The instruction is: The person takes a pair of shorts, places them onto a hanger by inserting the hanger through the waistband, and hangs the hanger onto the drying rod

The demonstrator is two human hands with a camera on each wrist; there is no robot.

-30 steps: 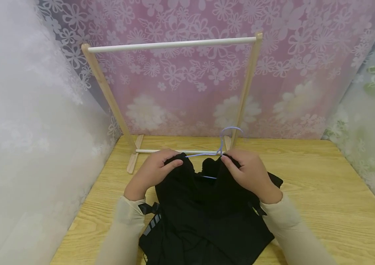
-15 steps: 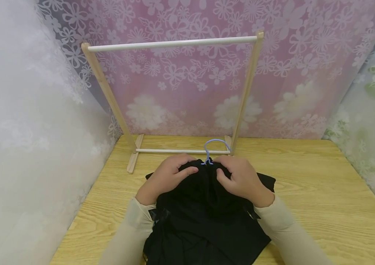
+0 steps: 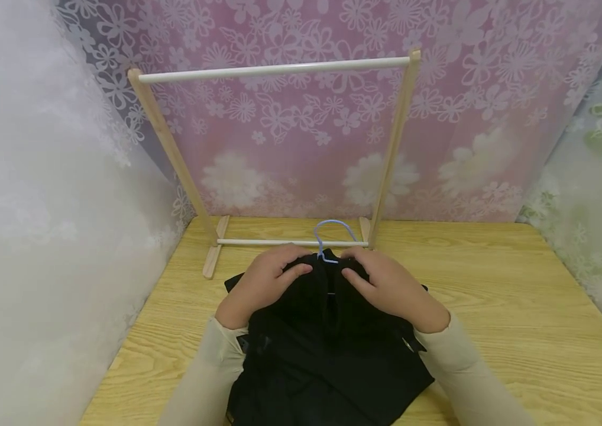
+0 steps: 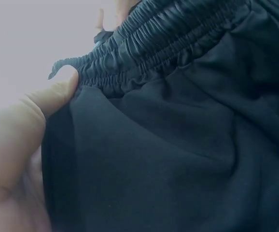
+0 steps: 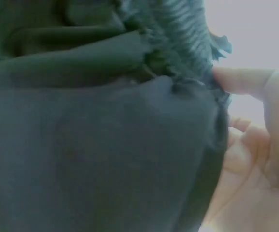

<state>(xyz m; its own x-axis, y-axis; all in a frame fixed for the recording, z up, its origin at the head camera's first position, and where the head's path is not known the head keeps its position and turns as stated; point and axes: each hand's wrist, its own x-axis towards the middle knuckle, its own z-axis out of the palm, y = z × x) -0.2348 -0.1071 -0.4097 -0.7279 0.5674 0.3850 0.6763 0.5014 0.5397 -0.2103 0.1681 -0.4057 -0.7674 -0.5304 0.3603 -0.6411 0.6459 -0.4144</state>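
Black shorts (image 3: 327, 367) with a gathered elastic waistband (image 4: 144, 53) lie on the table, waistband edge away from me. A thin blue-purple hanger (image 3: 333, 221) sticks its hook up out of the waist opening; most of its body is hidden inside the cloth. My left hand (image 3: 266, 281) pinches the waistband left of the hook, thumb on the near side. My right hand (image 3: 394, 290) pinches it right of the hook. Both wrist views show a thumb pressed on the waistband, with the hanger mostly out of sight.
Behind the shorts stands a wooden rack with a white top rail (image 3: 274, 70), a lower rail (image 3: 290, 242) and side posts (image 3: 172, 151). The wood-grain table (image 3: 524, 331) extends to both sides. Floral cloth (image 3: 290, 160) covers the back and sides.
Both hands have come closer together, bunching the waistband around the hanger hook. The hook has shifted left and now stands between the hands. The right hand has since drawn slightly right.
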